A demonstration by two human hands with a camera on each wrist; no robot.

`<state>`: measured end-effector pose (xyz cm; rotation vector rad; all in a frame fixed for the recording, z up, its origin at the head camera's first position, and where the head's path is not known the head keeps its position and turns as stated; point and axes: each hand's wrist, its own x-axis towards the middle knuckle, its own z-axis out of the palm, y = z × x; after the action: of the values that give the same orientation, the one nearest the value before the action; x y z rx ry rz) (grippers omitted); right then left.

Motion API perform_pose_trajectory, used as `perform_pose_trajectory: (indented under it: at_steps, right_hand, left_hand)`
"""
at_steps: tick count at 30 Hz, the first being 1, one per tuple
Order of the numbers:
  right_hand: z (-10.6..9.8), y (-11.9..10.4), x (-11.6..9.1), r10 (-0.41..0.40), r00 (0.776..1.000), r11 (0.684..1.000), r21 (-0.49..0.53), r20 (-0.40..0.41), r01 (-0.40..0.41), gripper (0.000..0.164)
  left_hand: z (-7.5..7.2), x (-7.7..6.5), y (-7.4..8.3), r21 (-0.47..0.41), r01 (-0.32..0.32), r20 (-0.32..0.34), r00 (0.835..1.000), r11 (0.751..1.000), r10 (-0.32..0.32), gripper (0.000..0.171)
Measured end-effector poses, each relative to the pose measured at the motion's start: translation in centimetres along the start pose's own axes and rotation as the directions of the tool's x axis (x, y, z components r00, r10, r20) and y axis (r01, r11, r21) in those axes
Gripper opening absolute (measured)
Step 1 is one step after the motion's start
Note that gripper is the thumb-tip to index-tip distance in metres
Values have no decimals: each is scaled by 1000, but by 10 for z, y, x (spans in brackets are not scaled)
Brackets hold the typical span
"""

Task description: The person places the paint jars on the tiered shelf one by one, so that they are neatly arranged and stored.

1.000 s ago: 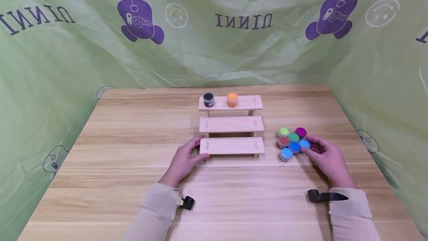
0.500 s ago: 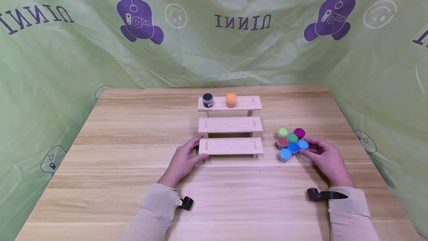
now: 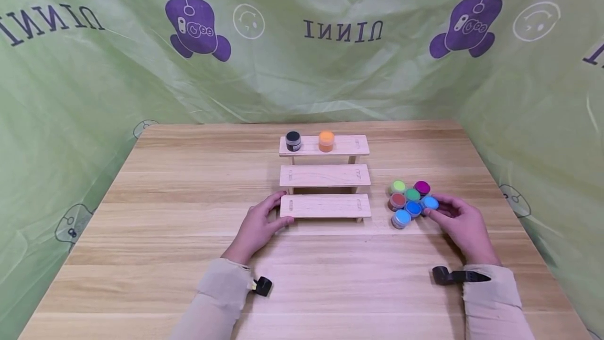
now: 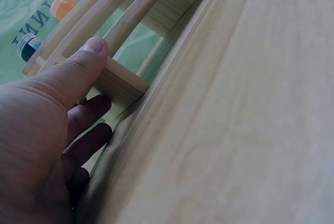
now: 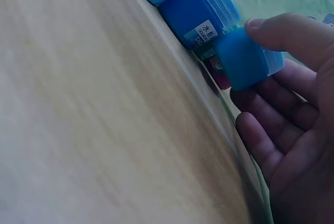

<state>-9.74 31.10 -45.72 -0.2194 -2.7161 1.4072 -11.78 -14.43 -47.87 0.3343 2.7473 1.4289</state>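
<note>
My left hand (image 3: 257,227) holds the left end of the lowest step of a three-step wooden stand (image 3: 325,206), thumb on the front edge and fingers behind. In the left wrist view the thumb lies along the step's end. My right hand (image 3: 464,227) pinches a light blue paint pot (image 5: 245,59) between thumb and fingers, at the right side of a cluster of pots. In the right wrist view this pot sits higher than the dark blue pot (image 5: 190,18) beside it, its clear lid toward the palm.
A black pot (image 3: 293,141) and an orange pot (image 3: 326,141) stand on the top step. Clustered right of the stand are light green (image 3: 398,187), purple (image 3: 422,188), green (image 3: 412,195), red-brown (image 3: 397,202) and another light blue pot (image 3: 401,219). Green cloth (image 3: 302,77) hangs behind the table.
The light blue pot in my right hand has shifted slightly up and to the right, away from the dark blue one. My left hand keeps its place on the stand.
</note>
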Motion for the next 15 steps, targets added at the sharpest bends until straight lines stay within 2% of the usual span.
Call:
perform_pose_trajectory:
  at_steps: [15]
  right_hand:
    - [6,-11,-2,37,990,976,219,-138,-6,48]
  left_hand:
    - [-1,0,2,-5,6,4,1000,1000,-6,70]
